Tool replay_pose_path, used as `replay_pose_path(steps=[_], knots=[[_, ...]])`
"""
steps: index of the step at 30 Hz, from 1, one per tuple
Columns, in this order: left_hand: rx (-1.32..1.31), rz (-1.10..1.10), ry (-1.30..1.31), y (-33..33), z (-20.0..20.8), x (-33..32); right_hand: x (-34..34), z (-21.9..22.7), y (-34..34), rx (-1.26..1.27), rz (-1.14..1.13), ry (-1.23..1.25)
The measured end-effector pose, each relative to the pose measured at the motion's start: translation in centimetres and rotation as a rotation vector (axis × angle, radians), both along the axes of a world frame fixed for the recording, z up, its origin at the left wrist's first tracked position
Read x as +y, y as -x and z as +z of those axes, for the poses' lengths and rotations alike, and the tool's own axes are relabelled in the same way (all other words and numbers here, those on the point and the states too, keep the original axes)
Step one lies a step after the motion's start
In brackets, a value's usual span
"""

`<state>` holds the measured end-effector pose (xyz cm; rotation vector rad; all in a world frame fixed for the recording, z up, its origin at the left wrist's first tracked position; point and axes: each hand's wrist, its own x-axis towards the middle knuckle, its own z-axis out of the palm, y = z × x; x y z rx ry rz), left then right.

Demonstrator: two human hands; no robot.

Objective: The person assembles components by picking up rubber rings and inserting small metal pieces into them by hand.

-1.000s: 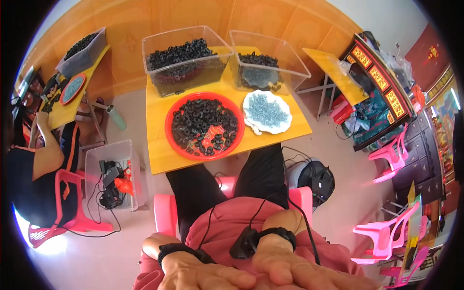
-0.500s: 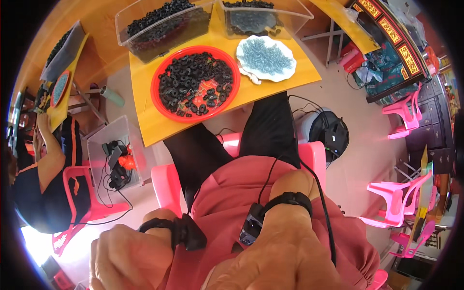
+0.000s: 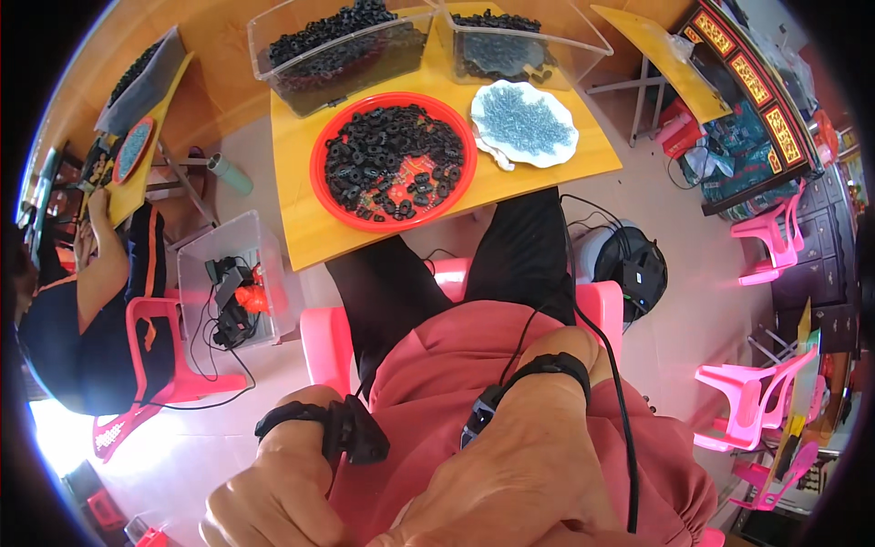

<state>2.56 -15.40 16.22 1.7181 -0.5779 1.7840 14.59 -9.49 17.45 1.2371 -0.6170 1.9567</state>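
Note:
Both hands are held close in front of my chest, low in the picture, with their backs showing. My left hand (image 3: 269,506) is closed, its fingers curled inward, and whatever they may hold is hidden. Beside it, my right hand (image 3: 506,483) reaches past the lower edge, so its fingertips are out of sight. A black strap with a small device (image 3: 355,433) circles the left wrist; another strapped device (image 3: 480,417) is at the right wrist. Farther off, on a yellow table (image 3: 305,232), stand a red round tray (image 3: 321,187) of black ring-shaped pieces and a white scalloped plate (image 3: 567,137) of small blue-grey pieces.
Two clear bins (image 3: 351,82) (image 3: 597,64) of black pieces stand at the table's back. Left are a clear box (image 3: 194,273) with cables and a seated person (image 3: 87,337). Pink chairs (image 3: 738,387) and a black bag (image 3: 638,273) are at right. A cable (image 3: 620,410) crosses my right arm.
The view has shifted, so the table and trays sit farther right. My left hand has moved slightly right and down, toward the right hand. Both hands stay low in front of me.

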Motion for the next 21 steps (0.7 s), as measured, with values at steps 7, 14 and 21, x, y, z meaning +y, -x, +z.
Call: replay_pose_path(steps=[7,14,21], knots=[[0.384,0.000,-0.117,-0.4,0.5,0.5,1.2,0.9,-3.0,-0.366,-0.024,-0.268],[0.920,0.246,-0.235,-1.2,-1.4,-0.4,2.3,-0.8,-5.5,-0.417,-0.160,-0.572],[0.686,0.208,-0.048,-2.2,-1.1,-0.2,2.5,-2.2,-5.2,-0.419,-0.321,-0.831]])
